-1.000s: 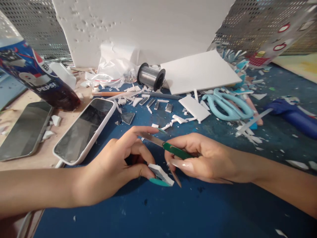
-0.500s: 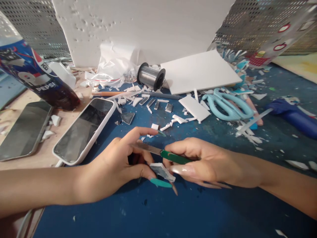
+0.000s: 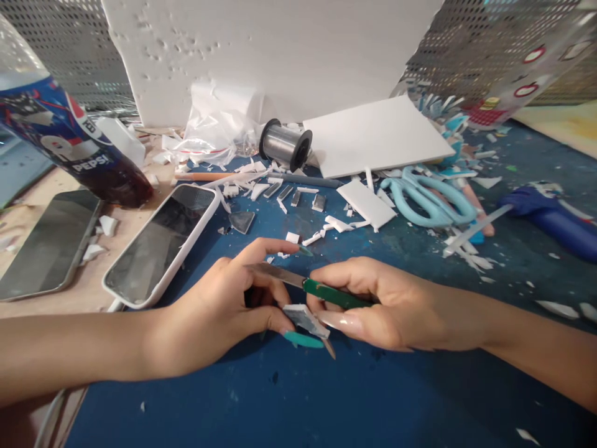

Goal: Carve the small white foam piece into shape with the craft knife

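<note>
Between the thumb and fingers of my left hand (image 3: 224, 317) is a small foam piece (image 3: 305, 319) with white edges and a grey face. My left index finger stretches out above it. My right hand (image 3: 387, 305) is closed on the green handle of a green-handled blade (image 3: 333, 294); its thumb tip touches or nearly touches the foam piece. The flat metal part points left, across and behind the foam piece, and its far end lies by my left fingers. I cannot tell whether the metal touches the foam. Both hands are over the blue table surface (image 3: 224, 404).
Behind my hands lie foam scraps (image 3: 339, 224), grey pieces (image 3: 242, 221), a wire spool (image 3: 285, 144), white foam sheet (image 3: 377, 137) and light-blue scissors (image 3: 429, 196). Left are two phones (image 3: 161, 249) and a Pepsi bottle (image 3: 79, 149). A blue glue gun (image 3: 550, 214) is right.
My hands keep nearly the same hold. The foam piece and the green handle have shifted only slightly, and the whole view has moved a little.
</note>
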Demonstrator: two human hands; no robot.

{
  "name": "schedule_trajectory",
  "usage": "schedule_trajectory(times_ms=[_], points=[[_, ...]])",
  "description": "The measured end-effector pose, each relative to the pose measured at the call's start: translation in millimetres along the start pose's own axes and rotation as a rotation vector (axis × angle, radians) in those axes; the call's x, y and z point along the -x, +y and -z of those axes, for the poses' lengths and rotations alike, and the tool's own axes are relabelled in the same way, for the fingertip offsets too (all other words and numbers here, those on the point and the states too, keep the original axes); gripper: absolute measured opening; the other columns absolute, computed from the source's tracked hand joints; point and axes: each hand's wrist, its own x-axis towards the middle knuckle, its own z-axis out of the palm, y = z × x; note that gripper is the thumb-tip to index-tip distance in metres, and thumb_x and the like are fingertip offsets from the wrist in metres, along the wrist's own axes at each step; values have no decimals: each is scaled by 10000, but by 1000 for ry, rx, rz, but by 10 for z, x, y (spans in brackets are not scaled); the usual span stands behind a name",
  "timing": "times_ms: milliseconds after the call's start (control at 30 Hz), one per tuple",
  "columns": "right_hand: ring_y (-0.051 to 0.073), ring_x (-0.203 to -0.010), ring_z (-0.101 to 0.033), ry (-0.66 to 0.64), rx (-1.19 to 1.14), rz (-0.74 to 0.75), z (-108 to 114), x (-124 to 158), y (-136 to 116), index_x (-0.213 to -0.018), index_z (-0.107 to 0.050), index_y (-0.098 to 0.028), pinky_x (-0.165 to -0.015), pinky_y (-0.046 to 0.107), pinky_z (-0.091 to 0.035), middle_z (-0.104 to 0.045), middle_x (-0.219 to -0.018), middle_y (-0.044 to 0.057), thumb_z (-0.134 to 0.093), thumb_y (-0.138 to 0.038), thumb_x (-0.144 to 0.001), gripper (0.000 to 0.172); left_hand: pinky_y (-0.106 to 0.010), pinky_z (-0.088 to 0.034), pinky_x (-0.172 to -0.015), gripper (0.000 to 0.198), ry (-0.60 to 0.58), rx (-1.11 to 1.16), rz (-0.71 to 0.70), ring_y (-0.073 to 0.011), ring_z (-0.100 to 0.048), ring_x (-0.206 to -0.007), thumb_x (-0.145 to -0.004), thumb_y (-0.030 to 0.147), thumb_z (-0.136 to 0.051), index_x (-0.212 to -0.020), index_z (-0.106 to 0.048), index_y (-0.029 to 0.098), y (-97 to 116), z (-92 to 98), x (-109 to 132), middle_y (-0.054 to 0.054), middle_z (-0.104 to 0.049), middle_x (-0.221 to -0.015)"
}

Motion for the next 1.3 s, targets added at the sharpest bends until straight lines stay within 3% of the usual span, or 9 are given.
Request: schedule_trajectory(times_ms=[100, 200, 300, 367, 433, 1033, 1300], points=[[19, -441, -266, 3, -43, 26, 8, -13, 15, -818, -497, -166, -399, 160, -230, -356, -625, -82, -530, -240, -888, 108, -278, -529, -892, 123, -6, -60, -19, -265, -403, -1403, -820, 210, -723, -706, -678, 202, 7, 15, -24, -37, -703, -840], [8, -406, -263, -7, -92, 41, 9, -9, -1, -839, -511, -161, -380, 144, -224, -346, -591, -98, -539, -235, -909, 106, -300, -523, -902, 147, -3, -59, -34, -277, -403, -1401, -821, 208, -729, -690, -663, 194, 1, 16, -31, -44, -718, -824], [6, -396, -259, -31, -93, 1, 1, 19, -67, -853, -525, -148, -371, 130, -211, -341, -555, -109, -542, -263, -924, 136, -264, -533, -815, 101, -2, 48, -4, -223, -623, -1172, -830, 188, -719, -907, -658, 210, -4, 1, -18, -15, -718, -799], [12, -415, -275, -44, -55, -35, -4, 40, -118, -851, -527, -142, -384, 131, -209, -347, -555, -104, -533, -270, -917, 145, -233, -527, -722, 380, 14, 145, 28, -167, -705, -914, -827, 160, -712, -1164, -551, 229, -3, -15, -5, 29, -705, -745], [16, -425, -280, -42, -16, -55, -7, 51, -152, -843, -527, -142, -403, 142, -224, -343, -559, -102, -537, -288, -900, 157, -213, -510, -681, 526, 25, 180, 34, -133, -694, -777, -815, 131, -706, -1266, -457, 235, 3, -30, 4, 57, -695, -718], [48, -485, -300, -26, 130, -44, -17, 27, -106, -819, -528, -161, -461, 201, -249, -317, -609, -79, -522, -339, -874, 187, -214, -491, -676, 525, 3, 129, 52, -119, -652, -708, -823, 159, -686, -1285, -444, 223, 11, -36, -11, 52, -670, -762], [31, -477, -332, 28, 121, -38, -51, 4, -54, -787, -479, -173, -449, 200, -256, -539, -713, -43, -519, -248, -857, 110, -235, -508, -691, 517, 13, 160, 56, -130, -660, -675, -813, 142, -689, -1267, -458, 226, 24, -36, 5, 59, -683, -691]])
